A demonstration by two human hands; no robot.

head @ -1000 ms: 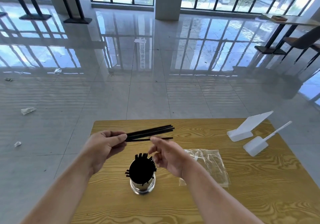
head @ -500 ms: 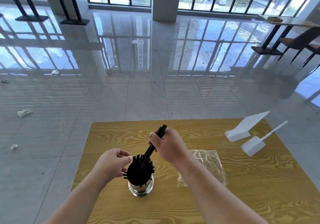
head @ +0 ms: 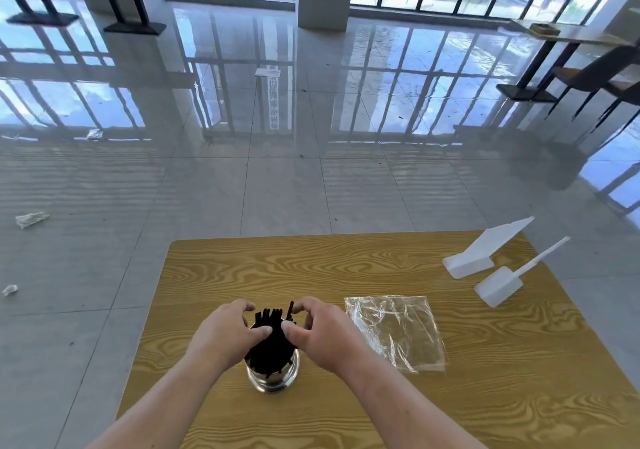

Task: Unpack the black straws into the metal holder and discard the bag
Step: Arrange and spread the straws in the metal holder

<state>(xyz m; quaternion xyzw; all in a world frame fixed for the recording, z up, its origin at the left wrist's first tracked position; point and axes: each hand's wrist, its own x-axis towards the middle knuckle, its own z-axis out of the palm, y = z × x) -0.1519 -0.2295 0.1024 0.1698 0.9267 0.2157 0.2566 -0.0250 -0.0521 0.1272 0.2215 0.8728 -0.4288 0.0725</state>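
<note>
A shiny metal holder stands on the wooden table, near its front left. A bundle of black straws stands upright in it, tips fanned out at the top. My left hand cups the bundle from the left and my right hand from the right, fingers and thumbs curled around the straws. The empty clear plastic bag lies flat on the table just right of my right hand.
Two white plastic pieces sit at the table's far right: a slanted stand and a flat paddle with a thin handle. Crumpled scraps lie on the glossy tiled floor to the left. Other tables and a chair stand far back.
The last straws went from my left hand into the holder via my right hand. Both hands have now closed in around the bundle in the holder.
</note>
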